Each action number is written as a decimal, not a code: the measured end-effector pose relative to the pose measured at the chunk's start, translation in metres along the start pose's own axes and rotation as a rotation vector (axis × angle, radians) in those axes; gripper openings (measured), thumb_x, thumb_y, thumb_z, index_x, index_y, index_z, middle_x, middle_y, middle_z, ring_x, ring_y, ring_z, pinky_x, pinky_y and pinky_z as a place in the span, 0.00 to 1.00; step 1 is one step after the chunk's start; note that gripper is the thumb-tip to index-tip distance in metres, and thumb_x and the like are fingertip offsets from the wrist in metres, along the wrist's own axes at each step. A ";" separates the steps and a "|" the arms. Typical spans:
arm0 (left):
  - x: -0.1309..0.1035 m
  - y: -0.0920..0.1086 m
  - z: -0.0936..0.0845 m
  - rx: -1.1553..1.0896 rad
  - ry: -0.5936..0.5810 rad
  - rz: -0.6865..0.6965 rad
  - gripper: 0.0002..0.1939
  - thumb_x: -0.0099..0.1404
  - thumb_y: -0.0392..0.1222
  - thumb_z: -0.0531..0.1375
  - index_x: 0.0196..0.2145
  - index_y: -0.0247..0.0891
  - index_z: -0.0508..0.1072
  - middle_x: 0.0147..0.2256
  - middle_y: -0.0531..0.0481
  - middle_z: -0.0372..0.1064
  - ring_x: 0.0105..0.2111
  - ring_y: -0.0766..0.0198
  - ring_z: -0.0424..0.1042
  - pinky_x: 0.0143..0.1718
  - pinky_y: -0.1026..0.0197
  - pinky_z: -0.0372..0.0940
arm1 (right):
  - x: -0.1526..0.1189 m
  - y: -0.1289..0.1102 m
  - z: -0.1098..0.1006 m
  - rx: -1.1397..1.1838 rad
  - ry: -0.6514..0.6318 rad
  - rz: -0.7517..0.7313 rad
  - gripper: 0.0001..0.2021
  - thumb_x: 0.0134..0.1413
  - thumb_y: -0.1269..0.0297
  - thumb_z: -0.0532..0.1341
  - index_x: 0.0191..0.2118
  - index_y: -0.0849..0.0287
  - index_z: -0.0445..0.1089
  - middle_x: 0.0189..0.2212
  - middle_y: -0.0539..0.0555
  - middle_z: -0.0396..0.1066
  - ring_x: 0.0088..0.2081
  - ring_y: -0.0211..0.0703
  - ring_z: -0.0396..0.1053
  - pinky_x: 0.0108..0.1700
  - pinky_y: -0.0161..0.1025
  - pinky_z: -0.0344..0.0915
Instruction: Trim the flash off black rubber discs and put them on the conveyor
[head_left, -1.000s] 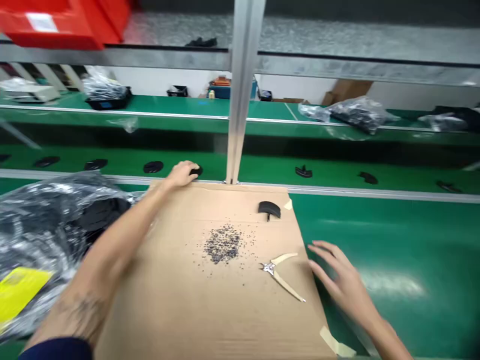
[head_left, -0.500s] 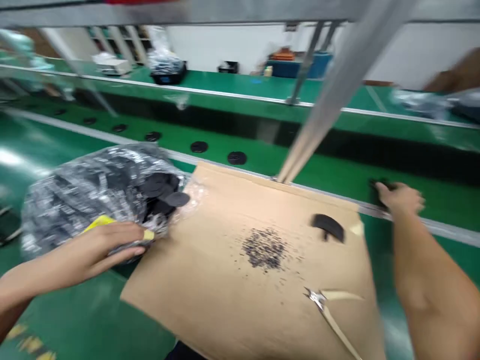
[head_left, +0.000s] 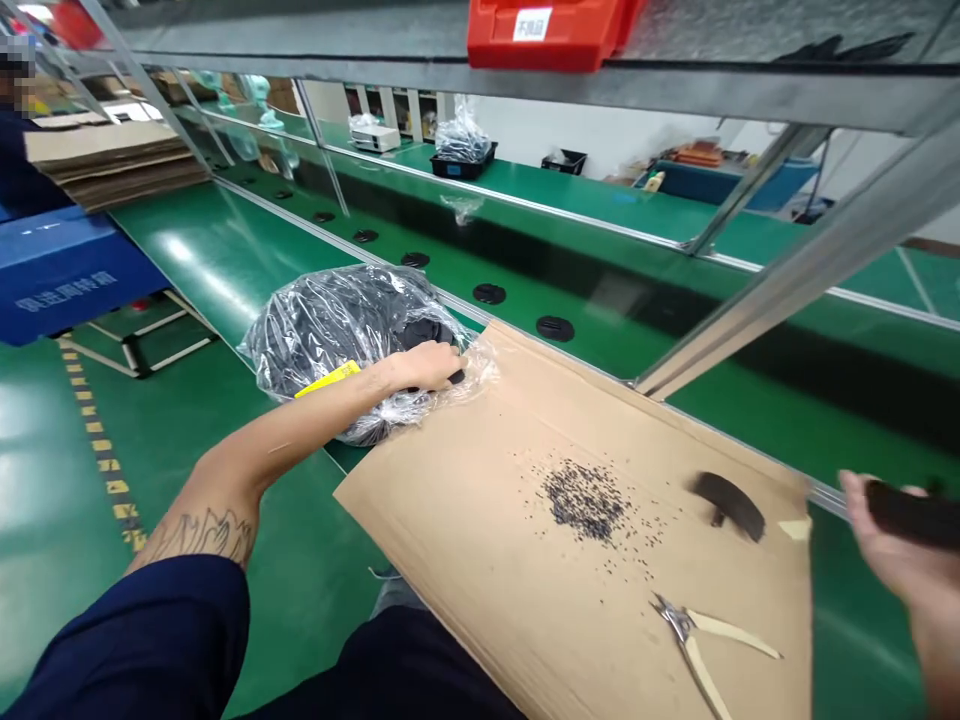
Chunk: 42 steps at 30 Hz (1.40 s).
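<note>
At the mouth of a clear plastic bag [head_left: 330, 320] full of black parts, my left hand [head_left: 431, 366] is closed, with a flat black piece [head_left: 456, 376] showing under its fingertips. The rest of what it grips is hidden. My right hand [head_left: 892, 545], palm turned up at the right edge, holds a blurred black part [head_left: 911, 512]. A curved black piece [head_left: 729, 504] lies on the cardboard sheet [head_left: 465, 540] nearby. Small black bits [head_left: 586, 500] are heaped mid-sheet. Cream-handled nippers [head_left: 686, 625] rest with their handles apart.
Black discs [head_left: 555, 328] sit in a row along the green belt [head_left: 630, 350] behind the cardboard. A slanted metal post [head_left: 765, 290] rises at the sheet's back edge. Overhead hangs a red bin [head_left: 544, 35] on a shelf. Stacked cardboard [head_left: 120, 165] and a blue box [head_left: 71, 270] are at left.
The view has swung left. My left hand has moved from the bag's near edge onto the black pieces at its mouth. My right hand has come back from the belt, palm up, with a black part.
</note>
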<state>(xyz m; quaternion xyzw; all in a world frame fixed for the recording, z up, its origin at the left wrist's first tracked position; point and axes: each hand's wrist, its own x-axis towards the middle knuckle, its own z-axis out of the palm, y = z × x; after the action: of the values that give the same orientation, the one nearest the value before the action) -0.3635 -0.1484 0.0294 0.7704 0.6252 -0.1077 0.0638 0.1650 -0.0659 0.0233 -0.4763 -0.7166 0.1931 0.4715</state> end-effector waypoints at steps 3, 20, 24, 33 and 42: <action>0.002 0.003 -0.002 0.003 0.032 -0.005 0.18 0.59 0.33 0.63 0.48 0.30 0.74 0.47 0.33 0.74 0.48 0.43 0.76 0.50 0.49 0.69 | -0.053 -0.006 -0.002 0.387 -0.077 0.362 0.25 0.62 0.35 0.48 0.47 0.33 0.79 0.60 0.60 0.71 0.60 0.68 0.69 0.50 0.69 0.71; -0.019 0.197 0.069 -0.901 0.688 0.499 0.24 0.69 0.53 0.61 0.57 0.36 0.68 0.48 0.40 0.68 0.48 0.55 0.73 0.50 0.53 0.73 | -0.157 -0.132 0.129 0.795 -0.412 0.734 0.23 0.52 0.49 0.71 0.49 0.53 0.69 0.34 0.50 0.77 0.32 0.42 0.78 0.31 0.39 0.77; -0.019 0.199 0.081 -0.911 0.644 0.419 0.25 0.71 0.56 0.59 0.58 0.38 0.68 0.47 0.42 0.66 0.46 0.57 0.72 0.46 0.55 0.73 | -0.165 -0.127 0.128 0.821 -0.410 0.760 0.23 0.51 0.51 0.72 0.49 0.52 0.69 0.36 0.50 0.76 0.33 0.42 0.77 0.36 0.41 0.79; -0.023 0.202 0.087 -0.998 0.497 0.365 0.27 0.74 0.57 0.52 0.62 0.39 0.63 0.50 0.41 0.63 0.52 0.53 0.68 0.52 0.52 0.72 | -0.172 -0.124 0.136 0.779 -0.362 0.805 0.23 0.49 0.50 0.74 0.46 0.50 0.67 0.41 0.50 0.69 0.41 0.44 0.73 0.42 0.43 0.80; -0.028 0.203 0.086 -0.922 0.735 0.460 0.15 0.75 0.41 0.54 0.57 0.39 0.69 0.45 0.43 0.66 0.46 0.60 0.70 0.45 0.57 0.75 | -0.174 -0.127 0.138 0.728 -0.329 0.840 0.22 0.49 0.51 0.73 0.45 0.49 0.65 0.41 0.50 0.68 0.40 0.44 0.72 0.40 0.43 0.80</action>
<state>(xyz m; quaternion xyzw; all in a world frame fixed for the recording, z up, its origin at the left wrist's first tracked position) -0.1781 -0.2376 -0.0545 0.7651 0.4067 0.4608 0.1921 0.0006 -0.2526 -0.0367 -0.4906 -0.4175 0.6693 0.3702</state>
